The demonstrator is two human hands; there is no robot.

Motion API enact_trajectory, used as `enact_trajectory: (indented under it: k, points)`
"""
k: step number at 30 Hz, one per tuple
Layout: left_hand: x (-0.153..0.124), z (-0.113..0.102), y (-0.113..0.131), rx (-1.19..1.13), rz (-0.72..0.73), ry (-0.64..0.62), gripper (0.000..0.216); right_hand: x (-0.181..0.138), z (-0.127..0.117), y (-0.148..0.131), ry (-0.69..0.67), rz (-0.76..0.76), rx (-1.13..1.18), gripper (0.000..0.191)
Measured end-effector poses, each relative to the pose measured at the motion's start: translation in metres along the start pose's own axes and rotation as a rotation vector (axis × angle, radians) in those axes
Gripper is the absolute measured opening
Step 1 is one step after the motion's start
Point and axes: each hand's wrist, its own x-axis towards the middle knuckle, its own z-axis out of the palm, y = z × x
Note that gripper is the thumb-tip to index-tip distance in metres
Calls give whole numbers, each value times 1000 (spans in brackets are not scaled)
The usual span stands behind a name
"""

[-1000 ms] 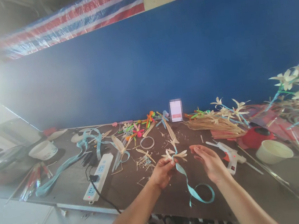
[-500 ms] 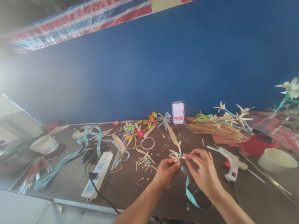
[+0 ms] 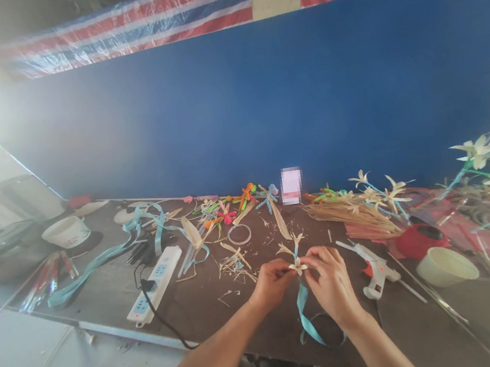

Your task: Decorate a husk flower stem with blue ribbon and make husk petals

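My left hand (image 3: pixel 272 283) and my right hand (image 3: pixel 330 284) meet over the dark table (image 3: pixel 209 316), both pinched on a small pale straw flower (image 3: pixel 294 254). A light blue ribbon (image 3: pixel 308 320) hangs from the flower, runs down between my wrists and curls into a loop on the table. The left fingers grip the flower from the left, the right fingers close on it from the right.
A white glue gun (image 3: pixel 375 268) lies right of my hands, beside a cream bowl (image 3: pixel 446 266) and a red object (image 3: pixel 419 239). A power strip (image 3: pixel 154 284) with black cable lies left. Straw strips (image 3: pixel 353 208), coloured flowers (image 3: pixel 230 207), a tape ring (image 3: pixel 239 234) and finished white flowers (image 3: pixel 487 152) crowd the back.
My right hand, apart and open a second ago, came left and closed on the flower held by my left hand. The ribbon loop shifted slightly with it.
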Motion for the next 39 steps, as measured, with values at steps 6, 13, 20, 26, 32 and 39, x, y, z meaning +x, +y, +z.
enact_trajectory:
  k: [6, 13, 20, 26, 32, 39]
  points:
    - [0, -3, 1, 85, 90, -30, 23, 2, -1, 2, -22, -24, 9, 28]
    - [2, -5, 0, -18, 60, -47, 23, 0, 0, 6, 66, -71, 68, 32]
    - [8, -2, -9, -357, -159, 68, 25, -23, 8, 2, 222, 130, 291, 17]
    - [10, 0, -9, -501, -252, 2, 27, -28, 23, 0, 45, 473, 695, 24]
    - [9, 3, -10, -430, -292, -38, 27, -31, 37, 0, -68, 875, 1307, 25]
    - [9, 3, -23, -111, -201, 71, 22, -34, 40, 0, 109, 786, 1064, 19]
